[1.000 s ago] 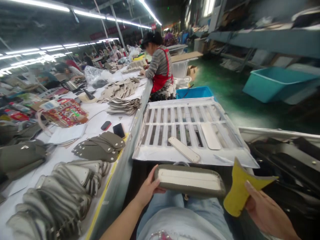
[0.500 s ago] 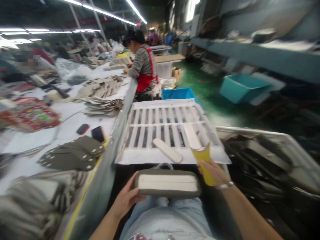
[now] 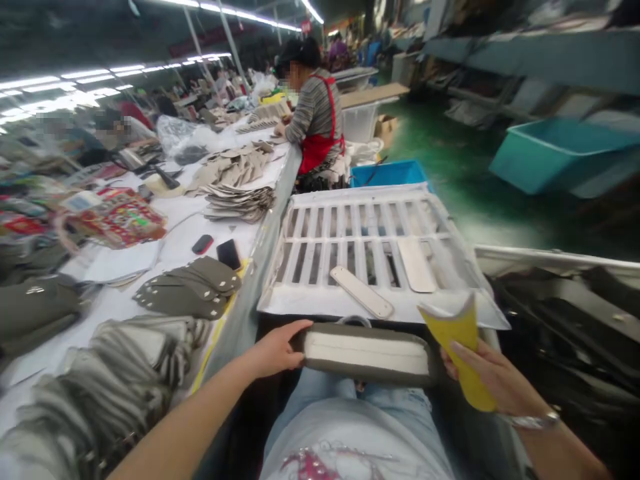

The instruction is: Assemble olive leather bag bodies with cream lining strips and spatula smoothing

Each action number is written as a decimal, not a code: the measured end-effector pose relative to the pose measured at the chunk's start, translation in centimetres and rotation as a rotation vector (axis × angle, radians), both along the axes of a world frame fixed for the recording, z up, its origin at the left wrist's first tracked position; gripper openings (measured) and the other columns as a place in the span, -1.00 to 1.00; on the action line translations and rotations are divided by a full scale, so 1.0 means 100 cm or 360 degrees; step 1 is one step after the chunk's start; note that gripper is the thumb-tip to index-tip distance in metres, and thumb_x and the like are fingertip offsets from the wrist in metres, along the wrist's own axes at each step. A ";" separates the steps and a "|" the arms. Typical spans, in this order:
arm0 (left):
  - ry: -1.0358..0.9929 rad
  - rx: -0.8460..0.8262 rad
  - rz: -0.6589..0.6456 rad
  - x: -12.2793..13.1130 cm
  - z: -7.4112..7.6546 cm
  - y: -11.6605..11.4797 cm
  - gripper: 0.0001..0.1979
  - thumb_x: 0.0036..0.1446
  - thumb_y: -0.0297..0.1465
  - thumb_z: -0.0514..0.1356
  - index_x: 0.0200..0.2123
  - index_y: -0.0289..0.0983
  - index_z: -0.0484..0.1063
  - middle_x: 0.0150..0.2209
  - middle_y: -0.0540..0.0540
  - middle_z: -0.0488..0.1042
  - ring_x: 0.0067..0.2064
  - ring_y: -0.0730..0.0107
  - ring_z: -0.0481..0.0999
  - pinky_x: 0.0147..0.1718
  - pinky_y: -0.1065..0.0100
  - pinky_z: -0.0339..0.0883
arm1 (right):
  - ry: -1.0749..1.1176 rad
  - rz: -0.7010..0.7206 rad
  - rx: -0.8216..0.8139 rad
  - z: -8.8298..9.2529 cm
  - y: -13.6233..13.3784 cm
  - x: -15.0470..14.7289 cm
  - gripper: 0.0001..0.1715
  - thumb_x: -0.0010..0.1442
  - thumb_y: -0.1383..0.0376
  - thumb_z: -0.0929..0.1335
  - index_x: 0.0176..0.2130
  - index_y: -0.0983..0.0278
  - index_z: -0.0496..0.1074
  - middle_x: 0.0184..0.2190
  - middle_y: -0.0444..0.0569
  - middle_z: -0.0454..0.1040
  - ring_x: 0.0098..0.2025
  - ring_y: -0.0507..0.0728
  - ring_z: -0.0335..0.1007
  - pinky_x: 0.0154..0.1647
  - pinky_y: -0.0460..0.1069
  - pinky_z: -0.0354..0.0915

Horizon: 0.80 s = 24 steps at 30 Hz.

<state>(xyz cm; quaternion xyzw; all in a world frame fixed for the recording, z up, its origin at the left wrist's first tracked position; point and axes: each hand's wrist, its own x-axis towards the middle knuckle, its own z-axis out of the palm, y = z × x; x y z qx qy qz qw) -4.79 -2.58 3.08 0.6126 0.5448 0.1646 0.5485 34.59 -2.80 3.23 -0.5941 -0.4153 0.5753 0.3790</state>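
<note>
My left hand (image 3: 276, 350) grips the left end of a long olive-green padded piece (image 3: 367, 353) with a white face, held level above my lap. My right hand (image 3: 493, 381) is closed round a folded yellow sheet (image 3: 461, 347) just right of that piece. In front lies a white slatted tray (image 3: 370, 247) with two flat beige strips (image 3: 363, 292) on it.
Stacks of olive and grey cut pieces (image 3: 187, 287) cover the long white table (image 3: 170, 250) at left, with a black phone (image 3: 229, 253). A person in a red apron (image 3: 315, 127) works further along. A teal bin (image 3: 560, 157) stands at right, and a dark-filled crate (image 3: 565, 313) beside me.
My right hand with the yellow sheet has drawn back from the tray's edge to the right end of the olive piece. The view has swung slightly; my left hand keeps its grip.
</note>
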 end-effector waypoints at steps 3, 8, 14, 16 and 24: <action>0.0028 -0.0261 -0.0074 0.005 0.011 0.006 -0.27 -0.05 -0.47 0.13 0.22 -0.25 -0.03 -0.49 0.00 0.48 -0.44 0.32 0.52 -0.48 0.38 0.40 | -0.0064 0.0016 0.0004 0.000 -0.006 0.001 -0.49 -0.07 -0.07 0.40 -0.40 0.31 0.27 -0.54 -0.09 0.34 -0.58 -0.01 0.24 -0.58 -0.08 0.19; 0.0065 -0.0373 -0.0150 0.009 0.012 0.000 -0.20 0.04 -0.39 0.10 0.28 -0.23 -0.27 -0.42 -0.05 0.48 -0.32 0.24 0.53 -0.36 0.26 0.43 | -0.0204 -0.0141 0.0094 -0.007 -0.011 0.009 -0.47 -0.05 -0.08 0.37 -0.38 0.31 0.21 -0.54 -0.12 0.35 -0.59 -0.02 0.27 -0.58 -0.08 0.21; -0.0357 -0.0337 0.0053 0.019 -0.007 -0.019 -0.13 0.03 -0.22 0.20 0.27 -0.06 -0.32 0.03 -0.16 0.30 -0.25 0.27 0.50 -0.25 0.22 0.42 | -0.0373 -0.0247 -0.0091 -0.025 -0.013 0.036 -0.68 0.08 0.11 0.31 -0.29 0.27 0.17 -0.55 -0.17 0.34 -0.60 0.01 0.33 -0.61 -0.08 0.29; -0.0317 -0.0293 0.0198 0.025 -0.011 -0.022 -0.13 0.00 -0.13 0.22 0.25 -0.05 -0.25 0.02 -0.15 0.29 -0.31 0.28 0.50 -0.29 0.21 0.44 | -0.0486 -0.0230 -0.0181 -0.033 -0.006 0.044 -0.74 0.12 0.17 0.29 -0.27 0.27 0.16 -0.59 -0.17 0.34 -0.65 0.04 0.32 -0.67 -0.08 0.26; -0.0371 -0.0245 0.0449 0.028 -0.036 -0.028 -0.04 -0.10 0.02 0.22 0.26 -0.07 -0.22 -0.43 -0.04 0.45 -0.54 0.31 0.42 -0.60 0.32 0.38 | -0.0822 -0.0640 -0.0145 -0.067 0.058 0.063 -0.55 0.16 0.12 0.26 -0.04 0.28 0.08 -0.52 -0.11 0.37 -0.61 0.07 0.35 -0.58 -0.02 0.34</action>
